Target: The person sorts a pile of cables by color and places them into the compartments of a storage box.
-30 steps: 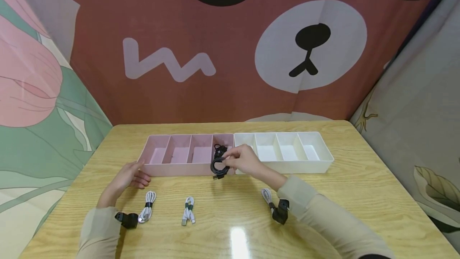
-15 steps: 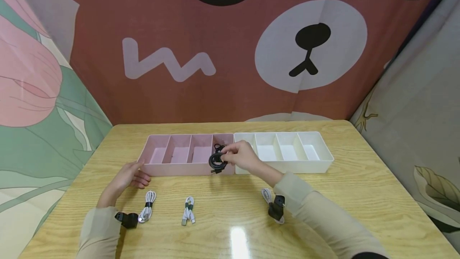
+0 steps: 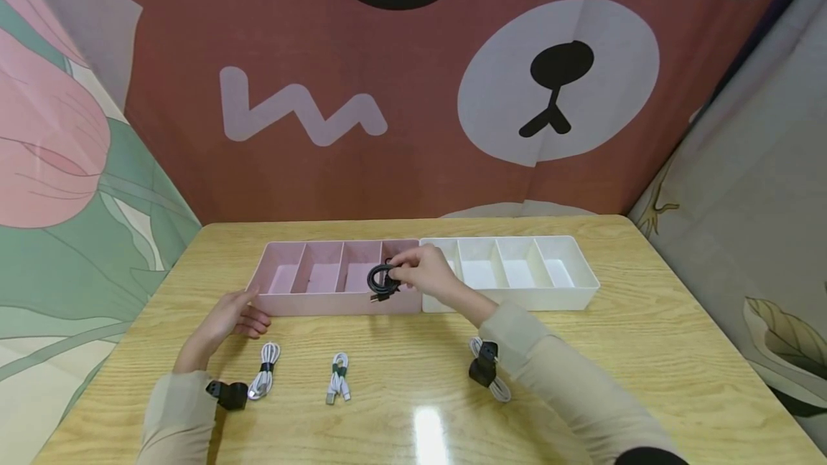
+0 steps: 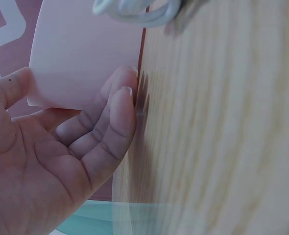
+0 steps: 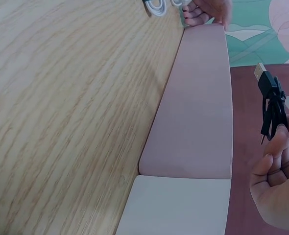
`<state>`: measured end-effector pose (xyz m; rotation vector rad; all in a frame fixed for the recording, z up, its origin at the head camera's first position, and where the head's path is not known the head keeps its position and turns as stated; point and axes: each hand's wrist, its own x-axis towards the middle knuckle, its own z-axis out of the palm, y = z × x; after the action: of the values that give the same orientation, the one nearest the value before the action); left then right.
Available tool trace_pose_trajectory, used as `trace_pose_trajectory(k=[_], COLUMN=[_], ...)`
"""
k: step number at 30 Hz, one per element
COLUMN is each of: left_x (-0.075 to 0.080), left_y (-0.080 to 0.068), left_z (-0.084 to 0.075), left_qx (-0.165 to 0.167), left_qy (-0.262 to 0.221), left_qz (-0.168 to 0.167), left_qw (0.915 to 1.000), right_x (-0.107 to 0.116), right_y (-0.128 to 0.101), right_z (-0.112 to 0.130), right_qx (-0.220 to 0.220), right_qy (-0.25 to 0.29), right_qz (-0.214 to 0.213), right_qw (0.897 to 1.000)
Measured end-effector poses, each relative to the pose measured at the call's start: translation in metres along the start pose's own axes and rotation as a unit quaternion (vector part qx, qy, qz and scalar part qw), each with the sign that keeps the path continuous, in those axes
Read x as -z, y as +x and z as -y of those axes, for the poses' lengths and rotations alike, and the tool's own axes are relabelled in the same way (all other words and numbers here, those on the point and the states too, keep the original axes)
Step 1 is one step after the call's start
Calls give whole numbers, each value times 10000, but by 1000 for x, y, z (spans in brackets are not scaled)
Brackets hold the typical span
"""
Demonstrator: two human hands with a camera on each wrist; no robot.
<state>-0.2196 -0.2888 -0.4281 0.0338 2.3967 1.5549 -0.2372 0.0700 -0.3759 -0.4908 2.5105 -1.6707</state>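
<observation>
My right hand (image 3: 423,271) pinches a coiled black USB cable (image 3: 382,280) between thumb and fingertips, over the right-end part of the pink divided box (image 3: 336,304). In the right wrist view the USB cable (image 5: 273,105) shows its metal plug pointing up, beyond the box's rim. My left hand (image 3: 227,316) rests against the left end of the pink box. In the left wrist view, the left hand's thumb (image 4: 16,87) touches the box's edge and the other fingers bend loosely along its side. The right hand hides part of the pink box's last compartment.
A white divided box (image 3: 517,298) stands end to end with the pink one. Bundled white cables lie on the wooden table (image 3: 400,379): one cable (image 3: 265,370) by the left wrist, another cable (image 3: 339,379) mid-left, and a third (image 3: 499,389) partly behind the right wrist's camera.
My right hand has shifted slightly left and up with the black cable, whose hanging loop has risen from below the pink box's front edge. The left hand has stayed still.
</observation>
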Motion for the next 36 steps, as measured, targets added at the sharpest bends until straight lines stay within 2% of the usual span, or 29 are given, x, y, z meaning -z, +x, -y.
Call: trace_pose_trajectory(k=[16,23,29,36], left_x=[0,1,1,1], left_y=[0,-2,-2,-1], left_z=[-2,-4,-5,-4], left_qx=[126,139,132,124], left_qy=[61,74,86,69], left_qz=[15,75,80,93], left_qw=[9999,9998,9998,9999], right_x=[-8,-16,-20,-25], right_y=[15,24,29,34], right_z=[4,4,2,1], right_qx=[-28,160,356,82], right_qy=[-275,-176,-340,-219], right_qz=[-196,-209,-190,-315], right_qw=[9994,9995,9986,9992])
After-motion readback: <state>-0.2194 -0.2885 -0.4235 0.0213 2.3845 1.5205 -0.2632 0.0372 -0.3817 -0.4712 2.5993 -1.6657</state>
